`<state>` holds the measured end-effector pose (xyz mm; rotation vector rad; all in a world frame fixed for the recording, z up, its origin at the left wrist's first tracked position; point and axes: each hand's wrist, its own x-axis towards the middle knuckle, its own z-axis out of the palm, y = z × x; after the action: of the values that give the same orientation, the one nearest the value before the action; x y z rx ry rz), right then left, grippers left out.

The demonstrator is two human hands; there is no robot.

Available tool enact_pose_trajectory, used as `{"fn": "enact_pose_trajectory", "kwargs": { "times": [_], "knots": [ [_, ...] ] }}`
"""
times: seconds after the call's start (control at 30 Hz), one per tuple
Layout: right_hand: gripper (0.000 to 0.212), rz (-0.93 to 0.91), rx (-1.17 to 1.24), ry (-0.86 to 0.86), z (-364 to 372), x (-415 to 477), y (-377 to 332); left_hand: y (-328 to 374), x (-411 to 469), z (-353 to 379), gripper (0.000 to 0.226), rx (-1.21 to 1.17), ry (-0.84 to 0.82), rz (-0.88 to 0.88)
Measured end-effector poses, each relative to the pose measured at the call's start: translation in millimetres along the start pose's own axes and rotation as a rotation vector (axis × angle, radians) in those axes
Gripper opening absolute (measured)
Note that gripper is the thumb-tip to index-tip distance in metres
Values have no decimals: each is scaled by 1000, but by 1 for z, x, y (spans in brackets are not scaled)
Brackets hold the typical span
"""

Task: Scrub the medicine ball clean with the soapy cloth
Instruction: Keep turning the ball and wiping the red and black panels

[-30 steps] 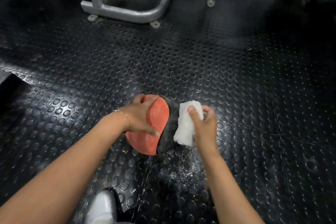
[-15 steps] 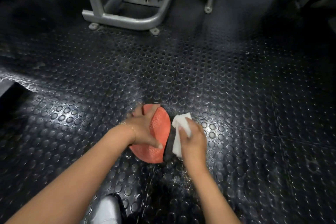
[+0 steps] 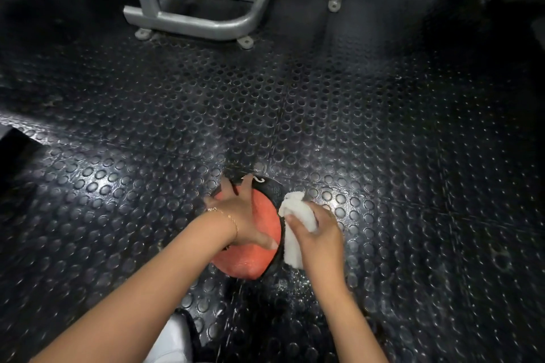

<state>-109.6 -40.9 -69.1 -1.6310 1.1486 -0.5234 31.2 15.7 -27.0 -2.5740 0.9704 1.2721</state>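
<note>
Your right hand [image 3: 321, 239] clenched the white cloth [image 3: 298, 215] against the right side of the medicine ball [image 3: 244, 262]; left hand [image 3: 239, 215] gripped its top, steadying.

Left hand [image 3: 236, 215] splayed and cupped downward, right hand [image 3: 320, 237] clenched, knuckles up
</note>
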Motion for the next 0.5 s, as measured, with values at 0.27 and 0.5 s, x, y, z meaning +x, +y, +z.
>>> {"fn": "enact_pose_trajectory", "kwargs": {
  "times": [0.27,0.5],
  "knots": [
    [29,-23,-202,-63,5,11,-13,-5,-4,-2,136,10,-6,20],
    [27,92,-274,-74,-2,34,-10,-7,-10,5,136,140,-14,63]
  ]
}}
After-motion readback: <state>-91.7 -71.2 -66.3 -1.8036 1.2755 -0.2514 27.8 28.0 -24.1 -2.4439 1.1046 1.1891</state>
